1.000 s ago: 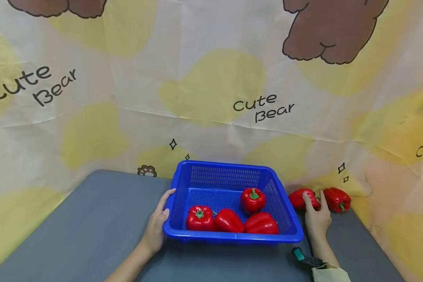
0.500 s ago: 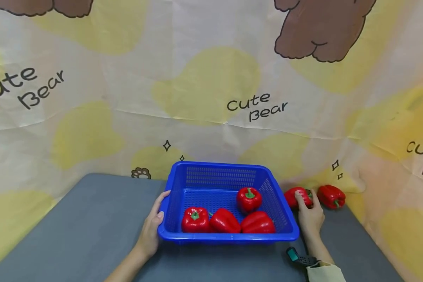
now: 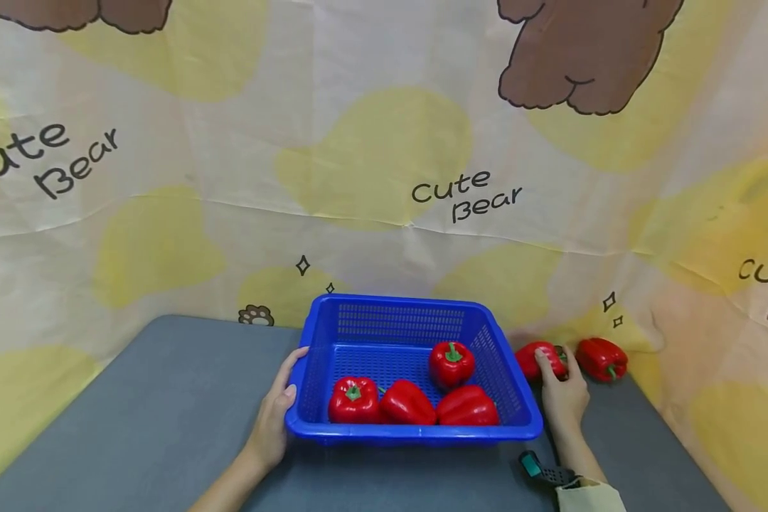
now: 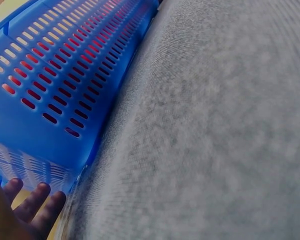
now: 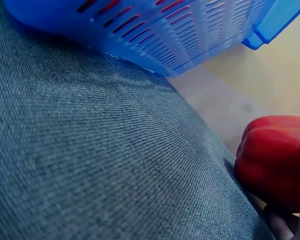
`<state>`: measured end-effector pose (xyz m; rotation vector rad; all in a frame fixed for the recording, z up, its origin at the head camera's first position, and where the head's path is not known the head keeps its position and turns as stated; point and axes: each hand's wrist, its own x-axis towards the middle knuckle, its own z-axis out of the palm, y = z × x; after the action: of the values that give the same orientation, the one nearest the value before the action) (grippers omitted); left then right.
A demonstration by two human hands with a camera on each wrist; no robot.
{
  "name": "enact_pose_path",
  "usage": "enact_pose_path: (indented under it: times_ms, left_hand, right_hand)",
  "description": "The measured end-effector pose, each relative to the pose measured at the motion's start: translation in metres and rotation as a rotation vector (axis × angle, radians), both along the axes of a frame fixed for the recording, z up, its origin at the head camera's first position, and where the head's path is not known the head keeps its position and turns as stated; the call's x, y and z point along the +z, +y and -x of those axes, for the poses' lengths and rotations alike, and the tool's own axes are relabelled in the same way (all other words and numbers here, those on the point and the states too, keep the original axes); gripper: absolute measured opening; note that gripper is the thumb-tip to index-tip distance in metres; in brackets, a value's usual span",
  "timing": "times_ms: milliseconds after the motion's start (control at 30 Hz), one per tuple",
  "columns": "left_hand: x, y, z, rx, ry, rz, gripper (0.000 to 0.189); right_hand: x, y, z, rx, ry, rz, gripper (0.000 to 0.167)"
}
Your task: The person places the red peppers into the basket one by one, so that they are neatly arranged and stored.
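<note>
A blue perforated basket [image 3: 416, 431] stands on the grey table with several red bell peppers inside, one upright bell pepper [image 3: 451, 364] towards its right. My left hand [image 3: 274, 419] grips the basket's left rim, thumb on top; in the left wrist view its fingers [image 4: 40, 202] lie along the basket's wall. Right of the basket, my right hand [image 3: 564, 398] holds a red bell pepper [image 3: 530, 361] between thumb and fingers. In the right wrist view this bell pepper [image 5: 272, 160] shows close over the table's edge. Another bell pepper [image 3: 601, 358] lies just beyond the right hand.
The grey table [image 3: 166, 405] runs back to a printed cloth [image 3: 371, 163] that hangs behind and at the sides. A dark band with a teal face [image 3: 530, 464] circles the right wrist, above a pale sleeve [image 3: 590, 498].
The head view has shifted slightly, so everything sits a little further left. My right hand has closed more around the bell pepper by the basket. My left hand keeps its grip on the rim.
</note>
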<state>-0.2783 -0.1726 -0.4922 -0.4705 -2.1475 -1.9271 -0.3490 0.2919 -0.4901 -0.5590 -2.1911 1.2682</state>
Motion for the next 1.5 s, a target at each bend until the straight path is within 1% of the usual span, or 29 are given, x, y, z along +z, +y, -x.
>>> enact_pose_path:
  times_ms: [133,267,333,433,567,733,933,1167,1400,1500]
  left_hand:
    - [0.000,0.001,0.000,0.010,0.005,-0.001,0.054]
    - [0.000,0.004,0.000,-0.009,0.001,-0.008,0.054]
    - [0.000,0.004,0.001,-0.024,0.000,-0.009,0.054]
    - [-0.001,0.003,0.001,-0.019,-0.003,-0.016,0.054]
    - [-0.001,-0.002,0.001,-0.001,0.006,-0.009,0.054]
    - [-0.001,-0.002,0.000,-0.008,0.005,-0.005,0.054]
    - [0.001,-0.001,-0.001,0.004,-0.011,-0.009,0.053]
    - [0.002,0.001,-0.002,0.012,-0.011,0.005,0.053]
    - [0.001,0.001,-0.001,0.018,-0.018,-0.008,0.053]
    - [0.001,0.001,0.000,0.005,-0.007,-0.011,0.053]
  right_hand:
    - [0.000,0.001,-0.002,0.007,0.004,0.018,0.076]
    - [0.002,0.002,-0.005,-0.013,0.011,0.053,0.076]
    - [0.007,0.001,-0.007,-0.031,0.012,0.102,0.076]
    - [0.016,-0.002,-0.007,-0.031,0.005,0.176,0.078]
    - [0.032,-0.009,-0.008,-0.007,0.009,0.204,0.077]
    - [0.053,-0.015,-0.012,0.011,0.059,0.213,0.073]
    - [0.077,-0.028,-0.020,0.037,0.116,0.197,0.070]
    - [0.096,-0.041,-0.028,0.068,0.215,0.139,0.064]
    - [0.120,-0.059,-0.035,0.156,0.262,0.169,0.062]
    - [0.129,-0.066,-0.039,0.170,0.275,0.134,0.062]
